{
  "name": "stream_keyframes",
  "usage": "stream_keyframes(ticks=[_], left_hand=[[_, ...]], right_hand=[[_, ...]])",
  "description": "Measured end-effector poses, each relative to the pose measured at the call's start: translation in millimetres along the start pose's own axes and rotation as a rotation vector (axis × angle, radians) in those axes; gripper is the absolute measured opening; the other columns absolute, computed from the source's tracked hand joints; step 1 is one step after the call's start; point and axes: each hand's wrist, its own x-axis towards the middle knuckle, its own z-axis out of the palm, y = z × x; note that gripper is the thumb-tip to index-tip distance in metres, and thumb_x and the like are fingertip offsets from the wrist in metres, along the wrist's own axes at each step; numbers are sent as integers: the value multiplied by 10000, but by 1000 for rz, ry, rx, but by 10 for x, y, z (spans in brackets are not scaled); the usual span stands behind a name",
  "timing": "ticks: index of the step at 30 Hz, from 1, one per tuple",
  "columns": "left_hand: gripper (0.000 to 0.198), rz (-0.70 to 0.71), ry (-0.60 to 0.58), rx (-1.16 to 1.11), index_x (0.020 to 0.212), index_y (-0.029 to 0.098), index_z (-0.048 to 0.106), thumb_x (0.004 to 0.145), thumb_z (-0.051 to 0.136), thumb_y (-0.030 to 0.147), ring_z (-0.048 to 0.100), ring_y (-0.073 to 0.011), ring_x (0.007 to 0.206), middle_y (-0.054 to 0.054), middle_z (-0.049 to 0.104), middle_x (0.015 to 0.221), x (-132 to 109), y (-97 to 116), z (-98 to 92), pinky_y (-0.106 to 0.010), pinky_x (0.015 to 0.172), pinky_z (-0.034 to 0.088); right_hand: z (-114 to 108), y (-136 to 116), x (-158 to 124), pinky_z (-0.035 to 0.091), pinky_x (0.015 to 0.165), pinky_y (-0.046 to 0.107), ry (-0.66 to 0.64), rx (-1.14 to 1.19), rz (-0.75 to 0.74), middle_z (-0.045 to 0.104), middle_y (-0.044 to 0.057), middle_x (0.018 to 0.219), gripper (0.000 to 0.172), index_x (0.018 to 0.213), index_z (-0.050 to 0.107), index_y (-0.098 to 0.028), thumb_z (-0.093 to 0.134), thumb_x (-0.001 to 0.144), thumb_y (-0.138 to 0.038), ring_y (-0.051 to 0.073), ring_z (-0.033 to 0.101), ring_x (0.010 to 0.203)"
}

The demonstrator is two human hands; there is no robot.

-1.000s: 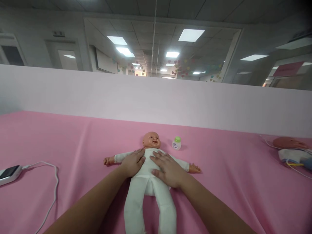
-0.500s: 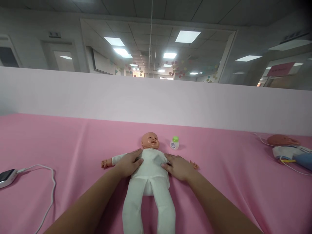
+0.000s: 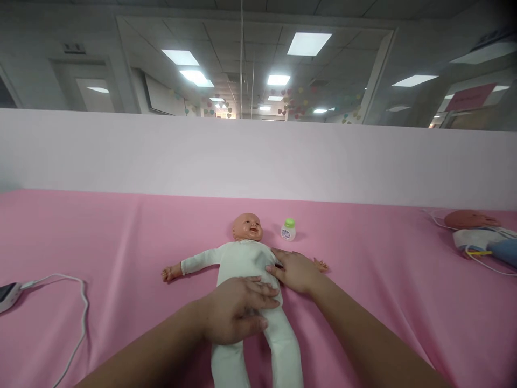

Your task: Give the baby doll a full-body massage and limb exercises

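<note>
A baby doll [image 3: 242, 258] in a white long-sleeved suit lies on its back, head away from me and arms spread out. Across its lower belly and hip lies my left hand [image 3: 240, 308], fingers stretched and slightly apart, pointing right. My right hand [image 3: 297, 272] rests on the doll's side below the shoulder, on the right, its fingers extended onto the chest and covering part of that arm. Neither hand grips anything. Just beyond my right hand stands a small clear bottle [image 3: 288, 230] with a green cap and a printed label.
A pink sheet [image 3: 121, 242] covers the surface. At the left edge lies a white device [image 3: 10, 296] with a white cable [image 3: 84, 307]. Another doll [image 3: 470, 220], with blue and white cloth and tubing, lies far right. A white panel [image 3: 258, 159] runs along the back, below glass.
My left hand has moved from the doll's left-side chest down and right onto its lower belly. The doll's legs have shifted slightly right. My right hand stays at the doll's side.
</note>
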Motion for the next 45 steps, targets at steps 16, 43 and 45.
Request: stream_keyframes(ticks=[16,43,45], left_hand=[[625,-645,372,148,1510,194,546,1011,396,538,496,-275,1456,-60,543,1554,-185,-1127,-175,-429,1245,362],[648,-640,302,290,1520,151,521,1033,325,531,482,-275,1466,-108,528,1571,-182,-1144,-102,-421,1250,336],[660,-662,276,327,1519,130,515,1036,311,531,471,-289,1474,-131,524,1571,-187,-1153,-104,-443,1266,302]], right_hand=[[19,-156,-90,494,961,496,-72,-25,32,707,158,1293,557,1399,599,-221,437,1007,-582,378,652,1183],[109,-239,88,135,1288,546,-144,39,-72,228,108,1718,925,1667,195,-208,401,962,-771,316,194,1596],[73,-179,39,121,1278,569,-160,37,-25,261,116,1708,923,1663,221,-224,424,951,-775,343,230,1582]])
